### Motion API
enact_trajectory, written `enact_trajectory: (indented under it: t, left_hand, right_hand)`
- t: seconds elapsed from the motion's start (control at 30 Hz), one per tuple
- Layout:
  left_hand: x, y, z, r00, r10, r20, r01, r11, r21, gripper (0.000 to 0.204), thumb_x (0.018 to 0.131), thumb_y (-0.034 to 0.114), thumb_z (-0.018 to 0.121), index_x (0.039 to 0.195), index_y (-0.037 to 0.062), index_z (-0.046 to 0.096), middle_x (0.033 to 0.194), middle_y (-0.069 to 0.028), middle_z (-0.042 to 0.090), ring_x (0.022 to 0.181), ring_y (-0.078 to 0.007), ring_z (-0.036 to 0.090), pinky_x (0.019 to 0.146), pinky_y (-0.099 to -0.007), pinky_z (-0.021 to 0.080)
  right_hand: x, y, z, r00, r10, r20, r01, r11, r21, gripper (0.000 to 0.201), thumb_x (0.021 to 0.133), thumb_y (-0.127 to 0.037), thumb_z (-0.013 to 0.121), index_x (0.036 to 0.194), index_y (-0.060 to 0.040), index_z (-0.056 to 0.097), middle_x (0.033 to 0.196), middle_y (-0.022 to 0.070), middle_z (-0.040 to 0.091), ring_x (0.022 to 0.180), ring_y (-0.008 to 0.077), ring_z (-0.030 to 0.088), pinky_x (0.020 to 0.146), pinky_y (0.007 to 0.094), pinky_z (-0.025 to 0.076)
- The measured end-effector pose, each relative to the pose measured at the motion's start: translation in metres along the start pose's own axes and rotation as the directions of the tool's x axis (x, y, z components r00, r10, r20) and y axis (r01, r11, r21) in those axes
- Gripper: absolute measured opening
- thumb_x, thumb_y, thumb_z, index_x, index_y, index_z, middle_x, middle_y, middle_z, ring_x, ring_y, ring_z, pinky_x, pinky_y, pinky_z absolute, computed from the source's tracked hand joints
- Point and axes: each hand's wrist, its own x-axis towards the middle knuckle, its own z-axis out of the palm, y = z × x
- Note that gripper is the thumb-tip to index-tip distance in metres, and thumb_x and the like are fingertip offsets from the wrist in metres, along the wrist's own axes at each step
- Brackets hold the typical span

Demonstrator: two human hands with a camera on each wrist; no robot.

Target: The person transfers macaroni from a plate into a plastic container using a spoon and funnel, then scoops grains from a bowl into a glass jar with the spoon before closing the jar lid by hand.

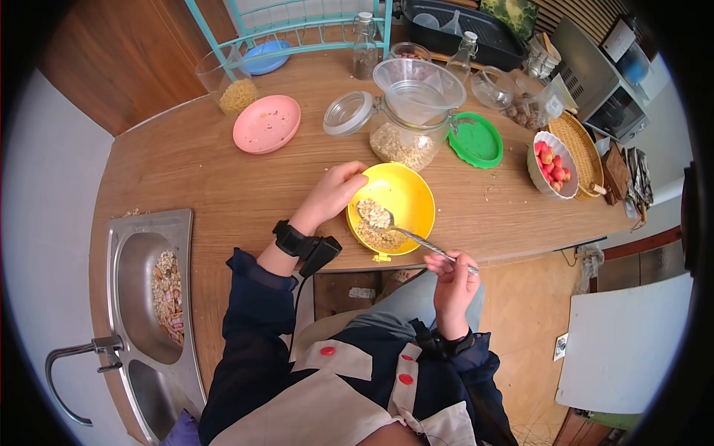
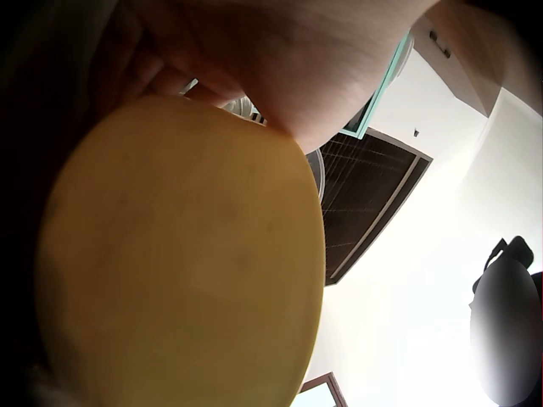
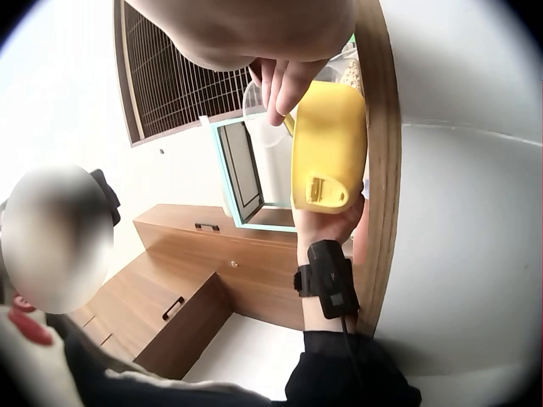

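Note:
Near the counter's front edge, a yellow bowl holds oat flakes. My left hand grips its upper-left rim; the bowl's wall fills much of the left wrist view. In my right hand, fingers and thumb pinch the handle of a metal spoon. Its bowl end is heaped with flakes inside the yellow bowl. Just behind stands a glass jar partly filled with oats, its hinged lid swung open to the left. A clear plastic funnel sits in the jar's mouth.
A pink plate lies at left, a green lid right of the jar. Farther right is a white bowl of red fruit. Glass bottles stand behind, beside a teal rack. The sink is at far left.

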Motion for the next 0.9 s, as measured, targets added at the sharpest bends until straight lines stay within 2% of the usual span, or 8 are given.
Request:
enact_trajectory:
  t: [0.1,0.2,0.27,0.37,0.43,0.53,0.77,0.9]
  left_hand:
    - [-0.001,0.000,-0.001,1.000,0.000,0.024,0.000,1.000,0.002,0.030,0.083,0.022,0.047,0.093,-0.0046,0.056,0.081,-0.0102,0.061,0.076,-0.0134,0.056,0.069,-0.0268,0.043]
    - [-0.002,0.003,0.000,0.999,0.016,0.050,-0.015,0.999,-0.031,0.029,0.084,0.021,0.047,0.096,-0.0037,0.056,0.084,-0.0078,0.061,0.077,-0.0114,0.055,0.069,-0.0256,0.043]
    - [-0.002,0.004,-0.001,0.997,0.032,0.071,-0.028,0.998,-0.059,0.028,0.085,0.019,0.047,0.098,-0.0031,0.056,0.086,-0.0059,0.061,0.078,-0.0095,0.054,0.070,-0.0246,0.043]
    - [-0.001,0.003,0.000,0.994,0.052,0.091,-0.046,0.997,-0.064,0.027,0.085,0.018,0.047,0.098,-0.0032,0.056,0.086,-0.0056,0.061,0.078,-0.0092,0.054,0.070,-0.0245,0.044]
    - [0.000,0.001,0.000,0.994,0.045,0.098,-0.038,0.997,-0.065,0.027,0.085,0.018,0.047,0.098,-0.0033,0.056,0.086,-0.0056,0.061,0.078,-0.0091,0.054,0.070,-0.0244,0.043]
    - [-0.001,0.000,0.000,0.994,0.014,0.109,-0.008,0.999,-0.053,0.027,0.085,0.018,0.047,0.099,-0.0036,0.056,0.086,-0.0057,0.061,0.077,-0.0090,0.054,0.069,-0.0242,0.043]
    - [0.000,0.001,-0.001,0.994,-0.059,0.093,0.060,0.998,-0.012,0.027,0.084,0.017,0.048,0.097,-0.0052,0.057,0.085,-0.0081,0.062,0.076,-0.0111,0.055,0.069,-0.0256,0.044]
    - [0.005,-0.013,-0.002,0.998,-0.013,0.063,0.008,0.997,0.078,0.027,0.082,0.016,0.050,0.096,-0.0054,0.058,0.084,-0.0103,0.062,0.074,-0.0137,0.056,0.068,-0.0266,0.044]
  right_hand:
    - [0.002,-0.011,-0.007,0.968,-0.204,0.144,0.230,0.953,-0.195,0.025,0.094,-0.015,0.039,0.097,0.0070,0.050,0.084,0.0230,0.062,0.076,0.0318,0.064,0.071,0.0394,0.053]
    - [0.006,-0.021,-0.013,0.951,-0.250,0.180,0.289,0.928,-0.234,0.026,0.094,-0.016,0.039,0.097,0.0073,0.050,0.085,0.0227,0.061,0.077,0.0320,0.063,0.072,0.0400,0.053]
    - [0.010,-0.022,-0.017,0.951,-0.250,0.179,0.286,0.933,-0.219,0.025,0.094,-0.016,0.038,0.097,0.0065,0.050,0.085,0.0224,0.061,0.077,0.0315,0.063,0.071,0.0399,0.053]
    - [0.013,-0.022,-0.019,0.978,-0.194,0.082,0.203,0.972,-0.118,0.024,0.094,-0.015,0.038,0.096,0.0049,0.050,0.084,0.0222,0.062,0.076,0.0308,0.064,0.070,0.0389,0.053]
    - [0.016,-0.024,-0.017,0.990,-0.134,0.053,0.139,0.986,-0.096,0.025,0.094,-0.019,0.038,0.097,0.0036,0.048,0.082,0.0184,0.062,0.073,0.0258,0.064,0.067,0.0322,0.054]
    - [0.020,-0.025,-0.018,0.996,-0.083,0.031,0.085,0.994,-0.065,0.024,0.094,-0.017,0.038,0.096,0.0035,0.049,0.082,0.0208,0.062,0.073,0.0293,0.064,0.068,0.0354,0.054]
    - [0.045,-0.048,-0.010,0.994,-0.050,0.102,0.056,0.997,-0.056,0.024,0.094,-0.019,0.038,0.094,0.0029,0.049,0.080,0.0204,0.062,0.070,0.0280,0.065,0.064,0.0355,0.054]
    - [0.066,-0.078,0.010,0.981,-0.089,0.175,0.097,0.995,-0.038,0.024,0.094,-0.019,0.039,0.092,0.0029,0.049,0.078,0.0193,0.062,0.069,0.0268,0.064,0.063,0.0351,0.055]
